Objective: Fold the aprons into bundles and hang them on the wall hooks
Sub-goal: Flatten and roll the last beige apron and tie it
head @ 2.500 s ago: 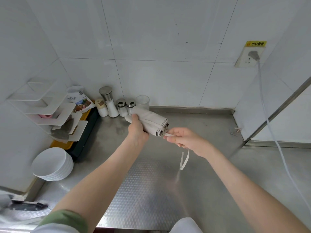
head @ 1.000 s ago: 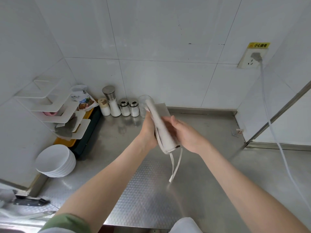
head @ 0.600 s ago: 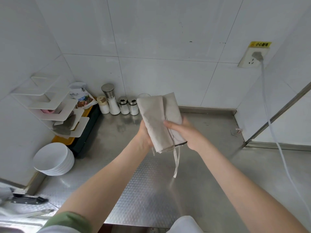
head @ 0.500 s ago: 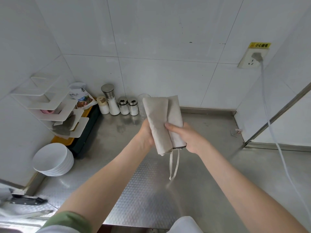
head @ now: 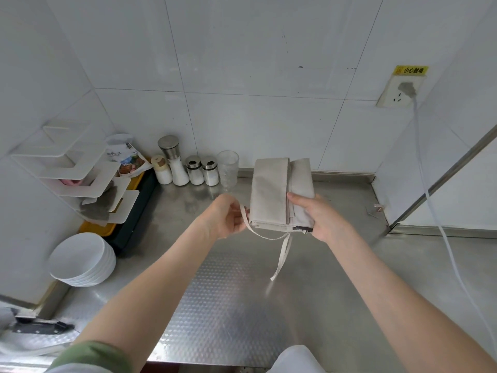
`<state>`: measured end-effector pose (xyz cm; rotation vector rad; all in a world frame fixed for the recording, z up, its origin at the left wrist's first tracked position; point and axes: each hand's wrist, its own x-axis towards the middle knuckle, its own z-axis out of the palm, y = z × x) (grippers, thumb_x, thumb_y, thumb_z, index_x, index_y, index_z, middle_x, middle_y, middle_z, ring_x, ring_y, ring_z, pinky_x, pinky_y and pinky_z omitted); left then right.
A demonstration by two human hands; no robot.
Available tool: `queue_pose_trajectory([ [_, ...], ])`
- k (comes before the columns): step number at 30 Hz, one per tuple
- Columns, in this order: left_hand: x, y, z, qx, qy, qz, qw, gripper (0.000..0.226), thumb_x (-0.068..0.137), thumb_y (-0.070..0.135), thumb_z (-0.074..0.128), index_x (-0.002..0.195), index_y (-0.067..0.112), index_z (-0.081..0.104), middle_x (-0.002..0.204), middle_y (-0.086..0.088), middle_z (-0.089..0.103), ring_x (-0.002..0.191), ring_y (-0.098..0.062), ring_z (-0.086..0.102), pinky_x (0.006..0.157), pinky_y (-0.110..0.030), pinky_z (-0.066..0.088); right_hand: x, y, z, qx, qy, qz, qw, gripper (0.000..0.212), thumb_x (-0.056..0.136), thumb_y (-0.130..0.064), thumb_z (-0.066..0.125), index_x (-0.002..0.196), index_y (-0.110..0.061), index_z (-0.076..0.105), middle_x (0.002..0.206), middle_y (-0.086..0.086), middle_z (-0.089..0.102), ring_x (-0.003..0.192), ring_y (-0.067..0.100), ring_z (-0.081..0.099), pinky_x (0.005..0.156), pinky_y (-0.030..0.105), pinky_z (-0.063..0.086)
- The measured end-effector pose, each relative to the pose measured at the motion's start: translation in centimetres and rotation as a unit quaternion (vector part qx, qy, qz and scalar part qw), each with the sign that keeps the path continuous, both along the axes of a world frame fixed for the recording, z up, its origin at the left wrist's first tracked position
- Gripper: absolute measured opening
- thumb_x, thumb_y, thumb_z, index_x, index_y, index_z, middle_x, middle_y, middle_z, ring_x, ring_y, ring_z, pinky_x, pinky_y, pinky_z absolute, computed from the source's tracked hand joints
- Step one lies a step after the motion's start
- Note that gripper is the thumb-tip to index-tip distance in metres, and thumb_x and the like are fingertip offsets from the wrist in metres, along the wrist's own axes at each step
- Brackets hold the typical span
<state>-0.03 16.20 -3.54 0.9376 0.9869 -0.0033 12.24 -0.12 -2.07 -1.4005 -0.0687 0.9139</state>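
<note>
One folded apron (head: 271,192) held upright above the counter (head: 242,305), now by right hand (head: 320,216) alone, thumb clamped across its front; left hand (head: 226,219) has let go of the fold and pinches the strap (head: 281,257), pulling it sideways. Likely wrapping the bundle next; hanging not started.

yellow sign (head: 410,70) above socket (head: 393,96), "小心触电"

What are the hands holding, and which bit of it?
The right hand grips the folded apron at its lower right edge, thumb on front. The left hand pinches its strap beside the lower left corner.
</note>
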Motion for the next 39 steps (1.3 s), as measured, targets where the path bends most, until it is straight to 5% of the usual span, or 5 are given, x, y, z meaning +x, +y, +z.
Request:
queue_pose_trajectory([
  [3, -0.7, 0.4, 0.0, 0.064, 0.073, -0.058, 0.994, 0.024, 0.082, -0.005, 0.031, 0.096, 0.001, 0.051, 0.078, -0.015, 0.065, 0.061, -0.024, 0.066, 0.052, -0.027, 0.053, 0.3, -0.2, 0.0, 0.006, 0.009, -0.006, 1.000, 0.039, 0.084, -0.006, 0.069, 0.122, -0.001, 0.060, 0.110, 0.014, 0.070, 0.099, 0.028, 0.068, 0.093, 0.050, 0.051],
  [6, -0.2, 0.3, 0.4, 0.207, 0.188, -0.093, 0.956, 0.037, 0.086, 0.002, 0.047, 0.122, -0.003, 0.050, 0.124, -0.017, 0.052, 0.114, -0.034, 0.054, 0.094, -0.040, 0.045, 0.6, -0.2, 0.0, 0.016, 0.019, -0.015, 1.000, 0.043, 0.083, -0.006, 0.070, 0.124, -0.001, 0.058, 0.114, 0.017, 0.068, 0.105, 0.032, 0.066, 0.093, 0.053, 0.050],
  [8, -0.3, 0.7, 0.3, 0.218, 0.116, -0.045, 0.968, 0.051, 0.090, 0.019, 0.055, 0.137, 0.004, 0.042, 0.140, -0.012, 0.043, 0.127, -0.031, 0.044, 0.102, -0.040, 0.037, 0.7, 0.0, 0.1, 0.021, 0.021, -0.012, 0.999, 0.044, 0.082, -0.006, 0.070, 0.125, -0.002, 0.058, 0.116, 0.017, 0.067, 0.106, 0.032, 0.065, 0.092, 0.052, 0.051],
  [14, 0.4, -0.8, 1.3, 0.010, -0.158, -0.118, 0.980, 0.039, 0.090, 0.038, 0.057, 0.119, 0.012, 0.060, 0.109, -0.004, 0.071, 0.096, -0.018, 0.068, 0.079, -0.032, 0.058, 0.5, 0.4, 0.4, 0.043, 0.035, 0.053, 0.997, 0.037, 0.084, -0.011, 0.066, 0.120, -0.002, 0.062, 0.110, 0.014, 0.070, 0.095, 0.027, 0.069, 0.083, 0.044, 0.057],
  [39, 0.5, -0.7, 0.0, 0.084, -0.231, -0.160, 0.956, 0.020, 0.094, -0.005, 0.045, 0.103, 0.000, 0.062, 0.093, -0.016, 0.067, 0.081, -0.027, 0.064, 0.072, -0.034, 0.056, 1.9, -0.7, -1.2, 0.105, -0.002, 0.151, 0.983, 0.031, 0.083, 0.013, 0.046, 0.105, 0.000, 0.062, 0.085, 0.010, 0.074, 0.076, 0.020, 0.072, 0.070, 0.033, 0.060],
])
